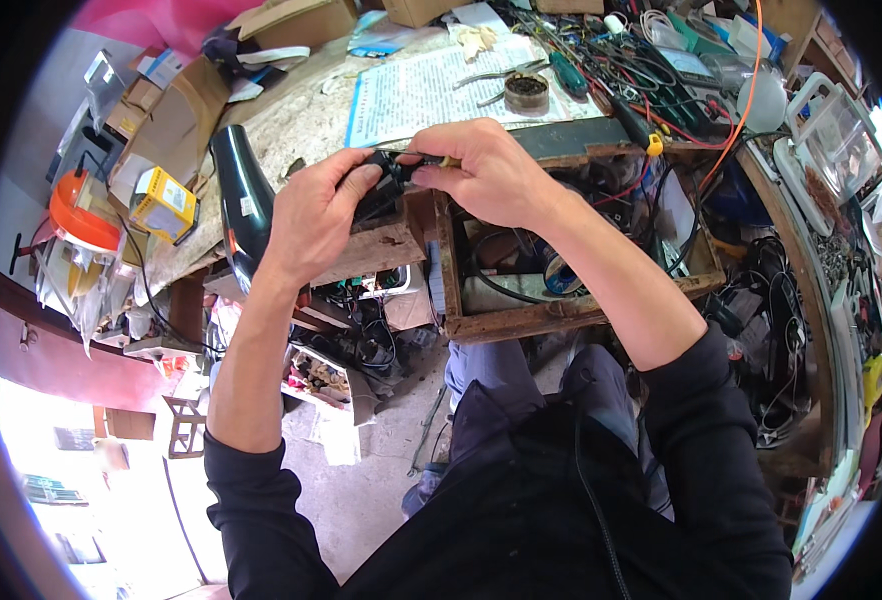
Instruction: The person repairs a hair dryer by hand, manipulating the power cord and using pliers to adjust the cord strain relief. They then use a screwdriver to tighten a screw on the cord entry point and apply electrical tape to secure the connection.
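Above the bench's front edge, my left hand (313, 215) is closed round a small black part (389, 178), gripping it between thumb and fingers. My right hand (491, 172) meets it from the other side, thumb and fingertips pinched at the part's right end. A thin piece with a yellowish tip (448, 162) shows between the right fingers; its kind is not clear. Fingers hide much of the black part, so I cannot name it. Just left of my left hand lies a glossy black hair dryer barrel (244, 195).
An open wooden drawer (561, 322) holding cables sits below my hands. Behind them are a printed sheet (401, 98), a round tin (527, 93) and a green-handled screwdriver (567, 74). Tangled wires fill the back right. A yellow box (164, 205) stands left.
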Motion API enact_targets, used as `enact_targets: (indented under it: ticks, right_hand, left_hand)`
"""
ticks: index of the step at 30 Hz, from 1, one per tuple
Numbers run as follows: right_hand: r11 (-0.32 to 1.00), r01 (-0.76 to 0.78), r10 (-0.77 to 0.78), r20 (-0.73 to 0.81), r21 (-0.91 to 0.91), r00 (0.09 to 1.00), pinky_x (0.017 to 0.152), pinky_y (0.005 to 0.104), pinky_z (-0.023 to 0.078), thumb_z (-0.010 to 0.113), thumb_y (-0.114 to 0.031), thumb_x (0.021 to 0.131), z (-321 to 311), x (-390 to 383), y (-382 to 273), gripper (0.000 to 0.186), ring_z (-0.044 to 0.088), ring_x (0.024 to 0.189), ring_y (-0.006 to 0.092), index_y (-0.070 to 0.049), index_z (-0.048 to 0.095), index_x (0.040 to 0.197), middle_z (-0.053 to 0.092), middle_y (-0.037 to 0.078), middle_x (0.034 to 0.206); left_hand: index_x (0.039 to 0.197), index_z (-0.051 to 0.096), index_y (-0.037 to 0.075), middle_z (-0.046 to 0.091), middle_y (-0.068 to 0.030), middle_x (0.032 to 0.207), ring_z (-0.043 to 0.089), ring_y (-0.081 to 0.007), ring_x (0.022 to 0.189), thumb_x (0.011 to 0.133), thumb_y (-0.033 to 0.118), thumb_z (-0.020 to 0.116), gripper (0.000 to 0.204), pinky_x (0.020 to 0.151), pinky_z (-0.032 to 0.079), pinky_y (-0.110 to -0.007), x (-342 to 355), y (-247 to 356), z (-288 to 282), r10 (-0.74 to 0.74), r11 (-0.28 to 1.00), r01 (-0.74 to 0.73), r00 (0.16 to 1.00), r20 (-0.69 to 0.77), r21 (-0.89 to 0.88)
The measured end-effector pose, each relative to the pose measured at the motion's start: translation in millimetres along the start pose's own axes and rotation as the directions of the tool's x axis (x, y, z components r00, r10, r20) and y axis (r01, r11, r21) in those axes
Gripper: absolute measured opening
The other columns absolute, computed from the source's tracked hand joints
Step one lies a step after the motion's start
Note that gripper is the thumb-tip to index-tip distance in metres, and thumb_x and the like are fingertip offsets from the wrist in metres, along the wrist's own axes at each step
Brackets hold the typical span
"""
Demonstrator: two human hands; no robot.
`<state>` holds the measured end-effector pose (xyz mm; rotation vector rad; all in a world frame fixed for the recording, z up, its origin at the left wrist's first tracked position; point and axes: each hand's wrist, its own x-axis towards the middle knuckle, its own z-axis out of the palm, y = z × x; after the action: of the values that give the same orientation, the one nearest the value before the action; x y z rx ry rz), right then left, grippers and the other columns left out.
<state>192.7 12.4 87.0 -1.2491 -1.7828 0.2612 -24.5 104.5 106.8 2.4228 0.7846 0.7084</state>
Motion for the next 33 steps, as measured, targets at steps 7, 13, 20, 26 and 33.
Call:
enact_targets:
  ticks: [7,13,20,26,33]
  right_hand:
    - [0.912,0.225,-0.202,0.102,-0.343,0.974,0.073,0.0495,0.054,0.069,-0.009,0.082,-9.0,9.8,-6.0,0.006,0.069,0.087,0.0394,-0.005,0.068,0.087,0.07,0.015,0.083]
    - [0.864,0.307,-0.256,0.176,-0.398,0.95,0.07,0.0508,0.054,0.07,-0.01,0.079,-12.9,21.1,-4.3,0.008,0.069,0.085,0.0398,-0.006,0.068,0.086,0.07,0.015,0.08]
    - [0.941,0.219,-0.16,0.231,-0.257,0.96,0.072,0.0489,0.055,0.074,-0.005,0.076,-19.2,34.6,-6.4,0.012,0.07,0.087,0.0395,-0.004,0.068,0.087,0.072,0.016,0.083]
    - [1.0,0.016,-0.008,0.28,-0.026,0.96,0.074,0.0395,0.054,0.079,-0.005,0.076,-23.0,39.8,-0.8,0.018,0.07,0.08,0.0288,-0.001,0.072,0.093,0.073,0.014,0.082]
    - [0.961,-0.187,0.123,0.289,0.203,0.949,0.066,0.0302,0.047,0.08,-0.003,0.082,-18.7,41.6,4.0,0.012,0.059,0.073,0.0104,0.0,0.071,0.088,0.071,0.003,0.08]
  left_hand:
    - [0.123,0.069,0.0,0.075,-0.0173,0.102,0.071,-0.0243,0.091,0.101,0.019,0.062,0.03,0.084,0.051,-0.034,3.0,-1.2,3.3,0.015,0.997,-0.018,0.999,0.04,0.08]
    - [0.124,0.07,0.002,0.074,-0.0207,0.105,0.072,-0.0344,0.096,0.101,0.021,0.061,0.031,0.085,0.052,-0.038,2.2,3.2,5.2,0.026,0.991,-0.029,0.999,0.024,0.13]
    - [0.123,0.071,0.003,0.073,-0.0233,0.102,0.072,-0.037,0.094,0.102,0.025,0.062,0.032,0.082,0.053,-0.04,1.7,0.7,7.4,0.083,0.982,-0.08,0.997,-0.006,0.168]
    - [0.123,0.07,0.003,0.073,-0.0235,0.1,0.071,-0.0378,0.092,0.101,0.025,0.063,0.032,0.081,0.052,-0.041,-0.1,4.6,3.3,0.091,0.98,-0.088,0.996,-0.01,0.179]
    - [0.123,0.069,0.001,0.073,-0.022,0.1,0.07,-0.032,0.089,0.101,0.021,0.064,0.031,0.081,0.051,-0.038,-0.5,1.4,0.2,0.102,0.992,-0.101,0.995,-0.01,0.079]
